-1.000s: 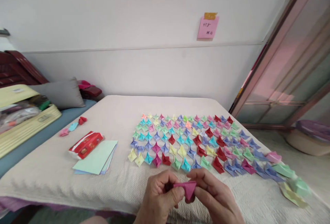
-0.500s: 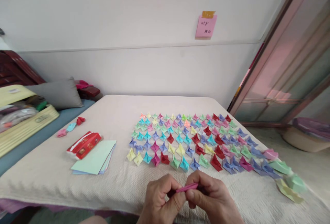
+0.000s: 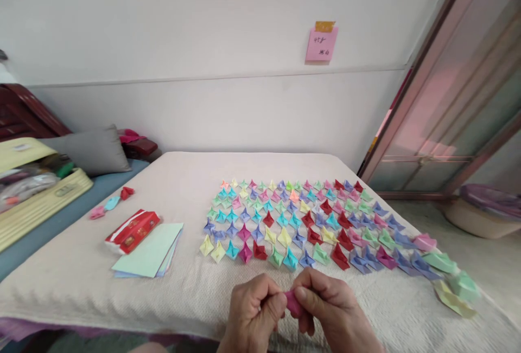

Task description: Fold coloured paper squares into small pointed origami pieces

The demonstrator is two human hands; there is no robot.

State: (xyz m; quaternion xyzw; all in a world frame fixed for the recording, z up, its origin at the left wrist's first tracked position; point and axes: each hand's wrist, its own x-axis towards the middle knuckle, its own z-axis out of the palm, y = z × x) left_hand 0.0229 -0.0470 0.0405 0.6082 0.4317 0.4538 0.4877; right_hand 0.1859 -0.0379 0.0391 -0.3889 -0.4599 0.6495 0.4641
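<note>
Between my two hands, close to the bed's front edge, is a small folded piece of pink paper (image 3: 293, 304). My left hand (image 3: 256, 309) pinches its left end between thumb and fingers. On the other end, the thumb of my right hand (image 3: 328, 304) presses against bent fingers. Much of the paper is covered by the fingertips. Just beyond my hands, folded paper boats (image 3: 290, 258) in many colours stand in several rows. Further right, a few larger ones, such as a yellow paper boat (image 3: 453, 300), lie along the side edge.
To the left, a red packet (image 3: 133, 230) rests partly on a stack of coloured paper sheets (image 3: 148, 252). Behind it lie small red, blue and pink folded pieces (image 3: 112, 202). A pink note (image 3: 321, 44) is taped to the wall. An open cream box (image 3: 44, 193) sits far left.
The pink paper has turned from a flat, thin edge to a rounder, tilted shape, showing more of its side. My left thumb has shifted, and the camera view moved slightly.
</note>
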